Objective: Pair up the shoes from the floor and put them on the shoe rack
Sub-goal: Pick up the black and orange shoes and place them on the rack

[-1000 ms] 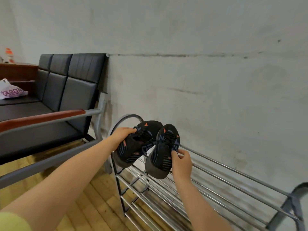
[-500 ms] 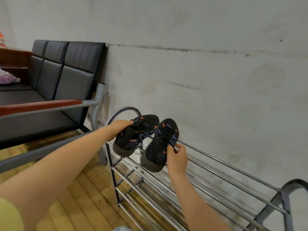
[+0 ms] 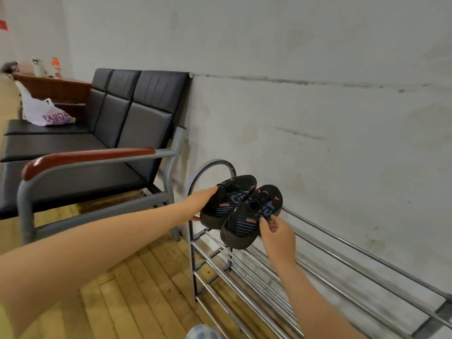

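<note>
Two black sneakers with blue stripes and orange marks sit side by side at the left end of the chrome shoe rack's (image 3: 347, 250) top tier, toes toward the wall. My left hand (image 3: 200, 201) grips the heel side of the left sneaker (image 3: 228, 200). My right hand (image 3: 275, 232) pinches the heel collar of the right sneaker (image 3: 249, 220). Whether their soles rest fully on the bars I cannot tell.
A black bench (image 3: 102, 133) with a wooden armrest (image 3: 85, 156) stands left of the rack against the grey wall. A white plastic bag (image 3: 46, 113) lies on its far seat. Wooden floor (image 3: 137, 297) runs below. Lower rack tiers show bare bars.
The pair has moved slightly down toward the rack's top bars at its left end. The view has swung left, showing more of the bench.
</note>
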